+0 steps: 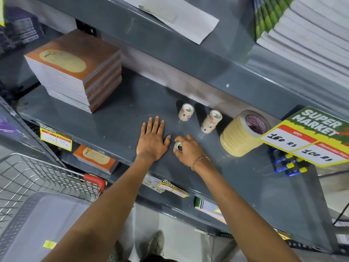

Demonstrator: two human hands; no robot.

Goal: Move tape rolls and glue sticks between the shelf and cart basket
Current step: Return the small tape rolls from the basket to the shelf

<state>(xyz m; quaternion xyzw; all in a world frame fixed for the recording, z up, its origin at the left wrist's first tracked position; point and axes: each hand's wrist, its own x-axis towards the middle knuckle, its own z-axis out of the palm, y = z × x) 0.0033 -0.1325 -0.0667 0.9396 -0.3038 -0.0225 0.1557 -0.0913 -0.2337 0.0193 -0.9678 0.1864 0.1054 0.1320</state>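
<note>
1. Left hand (153, 141) lies flat on the grey shelf (117, 118), fingers spread, holding nothing.
2. Right hand (188, 151) curls round a small tape roll (178, 146) on the shelf, just beside the left thumb.
3. Two small tape stacks (186, 111) (211, 121) stand behind; masking tape stack (242, 134) to the right.
4. Glue sticks (289, 165) lie under the price sign (309, 137).
5. Wire cart basket (37, 178) lower left.

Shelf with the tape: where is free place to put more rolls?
Bare shelf lies between the notebook stack and the left hand. It is crowded rightward: small tape stacks, masking tape, price sign.
</note>
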